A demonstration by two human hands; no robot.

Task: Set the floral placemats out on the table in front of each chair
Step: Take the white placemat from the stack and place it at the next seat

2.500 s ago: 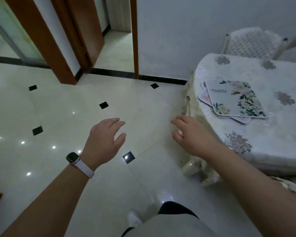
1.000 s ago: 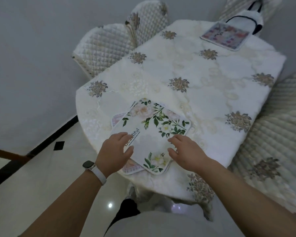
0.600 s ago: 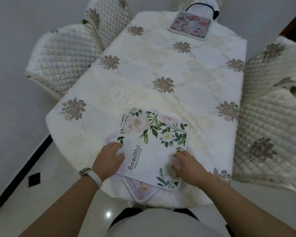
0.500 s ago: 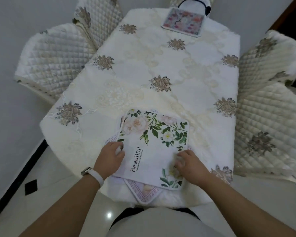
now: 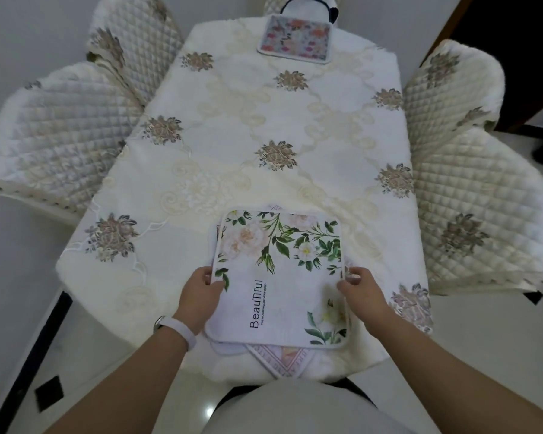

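floral placemats [image 5: 279, 277] are stacked at the near end of the table [image 5: 232, 145], directly before the person. the corner of a lower mat [image 5: 282, 358] is pushed out past the table's edge. a far placemat [image 5: 295, 39] is already laid at the opposite end, and quilted chairs [image 5: 60, 136] are drawn up along both sides.

the mats are judged to be thin, light and somewhat floppy, with a smooth printed face that may slide on the mat beneath. hold is best taken at two opposite side edges, thumb on top and fingers slipped under, so that one mat is peeled off flat rather than dragged by a corner.

the top mat [image 5: 295, 296] is gripped in that way. the left hand [image 5: 201, 292], a pale wristband [image 5: 179, 332] behind it, is set at the left edge with the thumb laid on the print and the fingers curled at the rim. the right hand [image 5: 361, 292] is closed round the right edge. both forearms are reached forward, roughly level. whether the top mat alone is pinched, or more beneath it, cannot be told.
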